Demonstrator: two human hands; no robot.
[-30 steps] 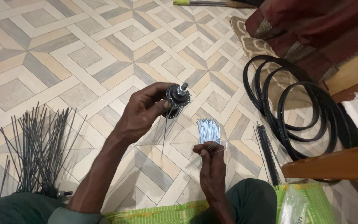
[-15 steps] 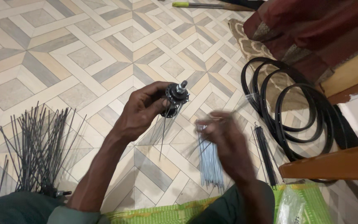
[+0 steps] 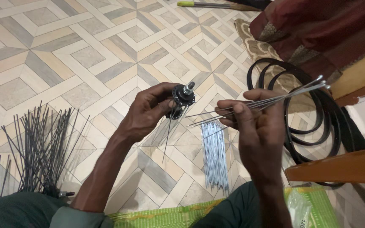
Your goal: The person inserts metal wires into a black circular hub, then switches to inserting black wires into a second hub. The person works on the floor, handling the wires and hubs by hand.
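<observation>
Your right hand [image 3: 256, 122] now lifted off floor bundle [image 3: 215, 158], pinching few silver spokes [image 3: 271, 99]; left hand [image 3: 148, 112] still grips black hub [image 3: 181, 101].

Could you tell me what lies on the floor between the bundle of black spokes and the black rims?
In the head view, a pile of silver spokes lies on the tiled floor between black spokes and black rims.
</observation>
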